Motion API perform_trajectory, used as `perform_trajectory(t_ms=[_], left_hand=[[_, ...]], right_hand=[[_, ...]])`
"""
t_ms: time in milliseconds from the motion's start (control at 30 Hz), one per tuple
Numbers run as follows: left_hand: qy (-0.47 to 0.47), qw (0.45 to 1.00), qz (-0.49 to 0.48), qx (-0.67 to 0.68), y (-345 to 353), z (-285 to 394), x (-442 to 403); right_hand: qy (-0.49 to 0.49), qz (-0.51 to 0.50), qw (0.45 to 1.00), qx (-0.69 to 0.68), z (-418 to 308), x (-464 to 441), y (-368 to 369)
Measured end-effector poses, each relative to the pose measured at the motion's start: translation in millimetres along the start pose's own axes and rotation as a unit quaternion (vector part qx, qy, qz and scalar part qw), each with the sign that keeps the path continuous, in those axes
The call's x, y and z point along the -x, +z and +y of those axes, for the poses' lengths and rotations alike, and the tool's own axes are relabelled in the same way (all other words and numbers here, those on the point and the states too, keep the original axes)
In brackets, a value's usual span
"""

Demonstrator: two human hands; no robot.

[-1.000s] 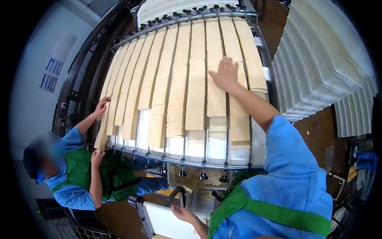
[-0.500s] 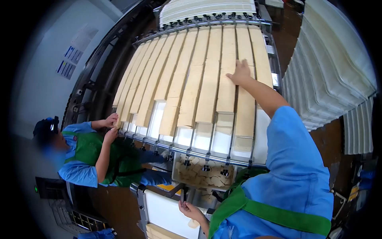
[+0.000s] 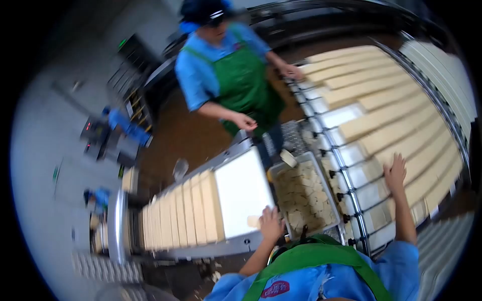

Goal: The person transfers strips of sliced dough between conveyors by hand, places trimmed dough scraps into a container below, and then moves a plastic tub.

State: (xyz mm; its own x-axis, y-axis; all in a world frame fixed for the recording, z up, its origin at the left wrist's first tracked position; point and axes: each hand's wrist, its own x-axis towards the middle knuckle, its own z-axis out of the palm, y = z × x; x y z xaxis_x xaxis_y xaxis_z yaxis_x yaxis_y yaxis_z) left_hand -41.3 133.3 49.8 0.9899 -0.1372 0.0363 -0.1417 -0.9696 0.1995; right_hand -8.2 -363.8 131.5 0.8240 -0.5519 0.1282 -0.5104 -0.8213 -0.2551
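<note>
Head: pale slabs (image 3: 371,123), illegible red badge (image 3: 275,289)

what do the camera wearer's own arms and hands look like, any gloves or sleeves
The left hand and right hand are bare, with no gloves showing. Both arms come out of short, loose blue sleeves. Over the blue top goes a green apron, and a red badge with pale lettering, too blurred to read, shows at the chest.
</note>
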Motion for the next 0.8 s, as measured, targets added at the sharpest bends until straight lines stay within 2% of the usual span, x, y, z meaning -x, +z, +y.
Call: perform_trajectory(t_ms=[100, 167, 200, 233, 300, 333, 400, 433, 500, 533, 567, 633, 700, 733, 800], left_hand=[[-0.041, 0.994, 0.048, 0.090, -5.1, -5.5, 1.0], [-0.143, 0.986, 0.076, 0.049, -16.5, -16.3, 4.3], [-0.201, 0.976, 0.079, -0.005, -20.5, -26.7, 8.0], [-0.225, 0.971, 0.083, -0.005, -31.6, -33.1, 11.1], [-0.329, 0.933, -0.140, 0.044, -52.9, -43.4, 13.7], [-0.293, 0.942, -0.162, 0.023, -52.8, -46.7, 12.3], [-0.265, 0.947, -0.171, 0.063, -40.6, -40.1, 6.1], [-0.255, 0.948, -0.175, 0.079, -40.4, -30.4, 2.1], [-0.235, 0.948, -0.147, 0.160, -42.2, -11.6, -3.4], [-0.237, 0.929, -0.109, 0.261, -36.9, -4.0, -5.9], [-0.168, 0.901, 0.006, 0.399, -0.7, -5.1, -9.3], [-0.127, 0.885, -0.039, 0.447, -26.4, 4.2, -12.1], [-0.106, 0.874, 0.027, 0.473, -29.7, 6.3, -5.2], [-0.108, 0.844, 0.023, 0.524, -35.1, 2.7, -2.7], [-0.101, 0.834, 0.041, 0.540, -51.1, -9.0, 6.4]], right_hand=[[-0.194, -0.033, 0.980, -0.017, -60.9, 38.8, 25.2], [-0.208, -0.107, 0.972, -0.012, -103.4, 58.9, 25.0], [-0.234, -0.113, 0.965, -0.011, -113.0, 63.2, 29.6], [-0.222, -0.119, 0.968, -0.013, -122.0, 67.4, 34.5], [-0.189, -0.128, 0.974, -0.019, -136.8, 74.5, 42.4], [-0.206, -0.130, 0.970, -0.019, -138.1, 74.8, 47.0], [-0.172, -0.108, 0.979, 0.030, -136.6, 69.6, 55.4], [-0.184, -0.108, 0.976, 0.032, -139.3, 69.5, 56.0], [-0.159, -0.109, 0.980, 0.053, -141.2, 67.8, 54.4], [-0.161, -0.100, 0.980, 0.057, -138.6, 65.9, 58.5], [-0.173, -0.102, 0.978, 0.065, -137.8, 64.1, 62.4], [-0.163, -0.087, 0.980, 0.076, -133.4, 63.2, 65.6], [-0.177, -0.081, 0.977, 0.088, -128.0, 61.7, 67.6], [-0.178, -0.065, 0.979, 0.079, -127.5, 60.0, 69.9], [-0.185, -0.068, 0.976, 0.088, -120.6, 56.8, 74.6]])
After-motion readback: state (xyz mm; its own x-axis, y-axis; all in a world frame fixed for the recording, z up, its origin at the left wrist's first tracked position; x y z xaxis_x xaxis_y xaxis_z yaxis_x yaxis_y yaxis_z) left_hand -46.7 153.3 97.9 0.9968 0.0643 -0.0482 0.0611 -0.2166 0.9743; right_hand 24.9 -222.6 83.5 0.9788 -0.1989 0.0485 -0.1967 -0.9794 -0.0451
